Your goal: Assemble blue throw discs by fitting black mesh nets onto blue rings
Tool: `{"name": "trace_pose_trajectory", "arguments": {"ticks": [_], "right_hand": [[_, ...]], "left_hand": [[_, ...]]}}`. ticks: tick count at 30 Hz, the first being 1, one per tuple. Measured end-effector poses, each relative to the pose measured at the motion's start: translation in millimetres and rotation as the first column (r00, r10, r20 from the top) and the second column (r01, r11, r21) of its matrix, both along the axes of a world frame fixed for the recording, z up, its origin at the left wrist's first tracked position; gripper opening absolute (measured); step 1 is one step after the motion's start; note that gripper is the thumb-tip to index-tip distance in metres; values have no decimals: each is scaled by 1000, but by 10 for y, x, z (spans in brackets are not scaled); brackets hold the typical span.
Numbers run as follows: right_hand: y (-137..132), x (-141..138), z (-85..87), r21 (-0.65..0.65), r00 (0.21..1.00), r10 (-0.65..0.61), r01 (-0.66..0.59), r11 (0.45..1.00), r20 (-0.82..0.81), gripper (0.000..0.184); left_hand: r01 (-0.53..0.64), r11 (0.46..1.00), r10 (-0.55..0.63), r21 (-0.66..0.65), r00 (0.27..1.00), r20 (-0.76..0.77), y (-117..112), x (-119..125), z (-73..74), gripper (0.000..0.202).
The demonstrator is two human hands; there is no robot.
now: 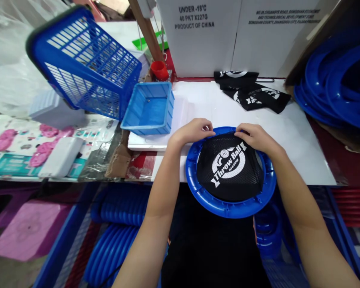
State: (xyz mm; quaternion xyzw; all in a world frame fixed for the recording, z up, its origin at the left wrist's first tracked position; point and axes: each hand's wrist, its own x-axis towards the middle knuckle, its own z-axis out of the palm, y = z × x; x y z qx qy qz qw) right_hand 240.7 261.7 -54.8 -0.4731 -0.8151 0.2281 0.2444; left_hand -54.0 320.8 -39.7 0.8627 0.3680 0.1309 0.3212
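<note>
Nearest the camera, bare forearms (156,204) are extended to the grip. A black mesh's (237,184) far edge is pinched by the right hand (256,138); whether it is also pinched by the left hand (195,130) alongside cannot be told. On the grip's near side, the mesh is laid inside a blue ring (231,210). Printed black pieces (252,94) are spread beyond the grip, a blue tray (147,130) is set left, and blue rings (334,90) are stacked right.
</note>
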Motion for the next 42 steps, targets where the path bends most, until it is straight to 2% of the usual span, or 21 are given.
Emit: {"name": "trace_pose_trajectory", "arguments": {"ticks": [3, 6, 10, 13, 16, 19, 21, 25, 27, 29, 32, 37, 42], "right_hand": [[-2, -11, -20, 45, 1000, 3, -4, 999, 3, 19], [-5, -12, -37, 50, 1000, 1, -1, 999, -8, 19], [-1, -7, -50, 40, 999, -23, 24, 999, -24, 20], [7, -9, -41, 25, 999, -29, 30, 999, -41, 20], [10, -12, -26, 31, 998, -31, 33, 999, -56, 21], [11, -8, -27, 44, 998, -27, 29, 999, -64, 22], [12, -2, -39, 50, 997, -16, 19, 999, -70, 23], [6, 17, -61, 94, 998, 18, -12, 995, -63, 23], [-7, 32, -62, 121, 997, 44, -36, 992, -68, 24], [-21, 46, -58, 135, 994, 73, -61, 989, -83, 23], [-34, 54, -50, 138, 993, 78, -65, 988, -92, 22], [-18, 28, -50, 113, 994, 19, -6, 994, -111, 22], [0, 29, -53, 93, 998, 1, 5, 996, -66, 22]], "left_hand": [[85, 994, -85, 64, 996, 3, -48, 40, 28, 15], [151, 973, -141, 176, 988, -68, -155, 151, 41, 18], [186, 933, -118, 307, 967, -228, -306, 301, 35, 40], [192, 918, -94, 346, 955, -280, -370, 341, 36, 49], [173, 915, -73, 364, 959, -273, -393, 339, 46, 50], [161, 908, -85, 386, 975, -206, -396, 354, 55, 42], [121, 914, -85, 388, 990, -111, -393, 383, 60, 33], [-39, 931, 3, 364, 995, 98, -374, 444, 61, 27], [-13, 917, -8, 398, 999, 50, -357, 461, 43, 26], [89, 908, -75, 410, 996, -51, -341, 472, 12, 25], [167, 920, -149, 353, 986, -78, -331, 474, -23, 24], [29, 959, -44, 282, 998, 46, -274, 366, 15, 18], [-43, 980, 44, 195, 999, -2, -145, 220, 3, 16]]}}
